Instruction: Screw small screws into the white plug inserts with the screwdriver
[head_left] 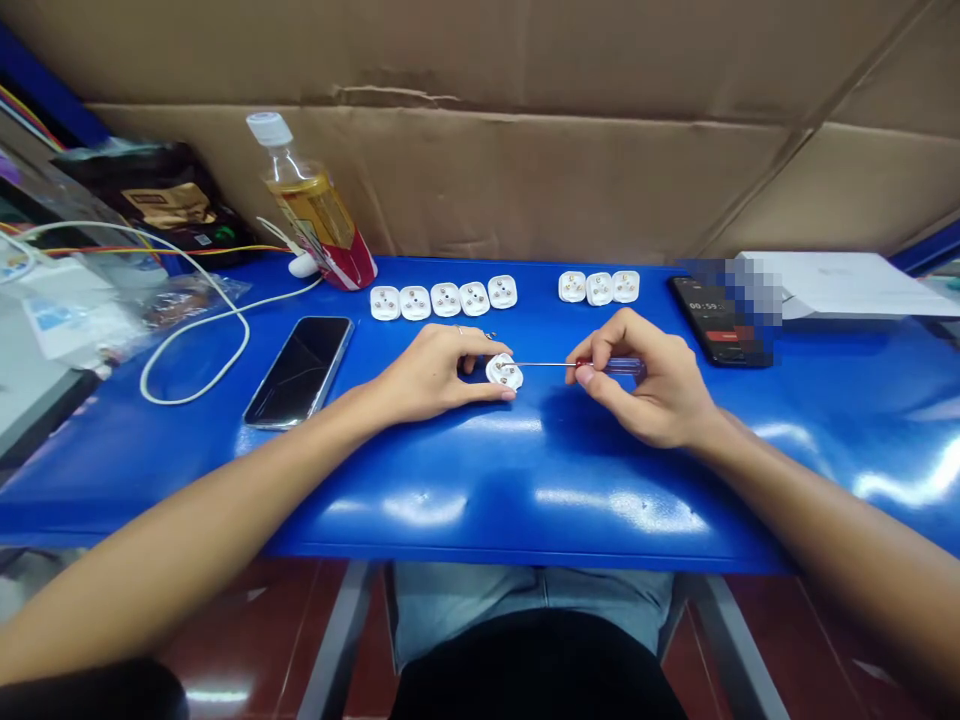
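Observation:
Between the thumb and fingers of my left hand (439, 375) is a small white round-cornered plastic socket piece (505, 372) with metal contacts inside, held at the blue tabletop. My right hand (649, 378) grips a screwdriver (611, 366) by its clear purplish handle with a red collar. Its thin shaft points left, and the tip reaches the contacts of the white piece. Whether the tip sits in a screw is too small to tell. Behind my hands, several similar white pieces (445, 299) stand in a row, with a second group (598, 287) farther right.
A phone (300, 370) lies left of my left arm, beside a white cable (195, 265). A drink bottle (319, 215) and a dark pouch (169, 200) stand at the back left. Another phone (712, 320) and a white box (832, 285) are at the right. Cardboard (495, 180) walls the back.

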